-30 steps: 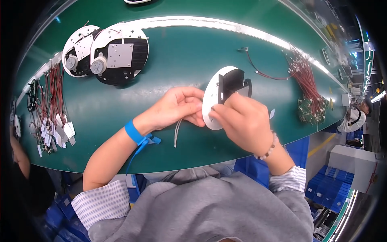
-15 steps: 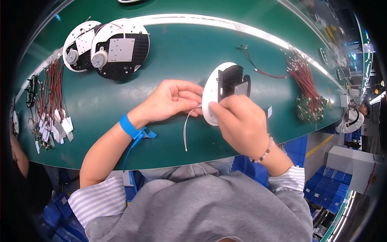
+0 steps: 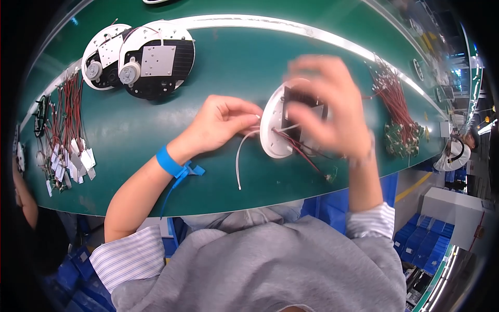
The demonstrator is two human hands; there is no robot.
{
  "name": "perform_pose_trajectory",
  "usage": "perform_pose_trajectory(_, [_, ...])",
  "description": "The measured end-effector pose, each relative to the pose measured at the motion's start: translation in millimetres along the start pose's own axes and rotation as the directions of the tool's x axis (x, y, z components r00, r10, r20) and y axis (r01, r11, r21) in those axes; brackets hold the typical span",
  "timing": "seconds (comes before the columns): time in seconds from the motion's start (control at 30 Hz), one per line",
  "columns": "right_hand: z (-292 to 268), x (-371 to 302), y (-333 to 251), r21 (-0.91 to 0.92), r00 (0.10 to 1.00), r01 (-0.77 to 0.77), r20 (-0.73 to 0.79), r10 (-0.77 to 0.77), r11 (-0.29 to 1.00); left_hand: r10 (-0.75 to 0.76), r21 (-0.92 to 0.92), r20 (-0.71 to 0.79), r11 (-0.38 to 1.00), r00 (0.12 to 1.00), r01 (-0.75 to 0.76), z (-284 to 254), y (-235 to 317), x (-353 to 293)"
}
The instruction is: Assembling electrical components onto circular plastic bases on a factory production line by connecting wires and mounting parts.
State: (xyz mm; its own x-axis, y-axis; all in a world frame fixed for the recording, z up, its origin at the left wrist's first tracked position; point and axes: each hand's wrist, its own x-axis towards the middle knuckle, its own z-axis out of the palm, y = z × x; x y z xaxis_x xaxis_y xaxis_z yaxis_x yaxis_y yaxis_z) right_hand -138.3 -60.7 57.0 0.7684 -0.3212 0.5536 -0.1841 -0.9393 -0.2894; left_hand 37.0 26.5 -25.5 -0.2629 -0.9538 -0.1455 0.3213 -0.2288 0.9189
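Note:
A round white disc [image 3: 270,125] with a black part on its right face stands tilted on the green table. Left of it, my left hand [image 3: 223,122] is closed, thumb and fingertips pinching a small white piece that looks like a wire connector. A thin white cable [image 3: 238,164] hangs below those fingers. Dark red wires [image 3: 301,150] come out of the disc's right face, with a small green circuit board [image 3: 330,176] near their end. My right hand [image 3: 332,106], blurred by motion, is raised over the disc's right side with thumb and fingers apart, and partly hides the black part.
Two similar disc assemblies [image 3: 158,60] with motors lie at the back left. Bundles of red wires with white tags [image 3: 78,158] hang together at the left. Another wire bundle [image 3: 392,101] with green boards lies at the right. A light strip [image 3: 260,23] crosses behind.
My right hand has let go of the disc's lower edge and moved up and right. Red wires and a green board now show at the disc. The loose red wire behind it is mostly hidden.

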Motion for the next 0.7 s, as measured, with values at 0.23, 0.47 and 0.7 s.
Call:
perform_pose_trajectory(0.23, [17.5,-6.8,48.1,0.463,0.701,-0.701,0.586,0.406,0.542,0.511,0.850,-0.098,0.490,0.854,-0.195,-22.2,26.1,-36.3])
perform_pose_trajectory(0.47, [13.8,-26.3,53.3,0.556,0.712,-0.702,0.575,0.404,0.445,0.504,0.830,-0.453,0.539,0.736,0.142,-57.9,16.3,-130.0])
perform_pose_trajectory(0.7, [13.3,-30.1,63.0,0.590,0.727,-0.686,0.542,0.421,0.426,0.746,0.967,-0.236,0.117,0.622,0.227,-19.2,50.7,-88.1])
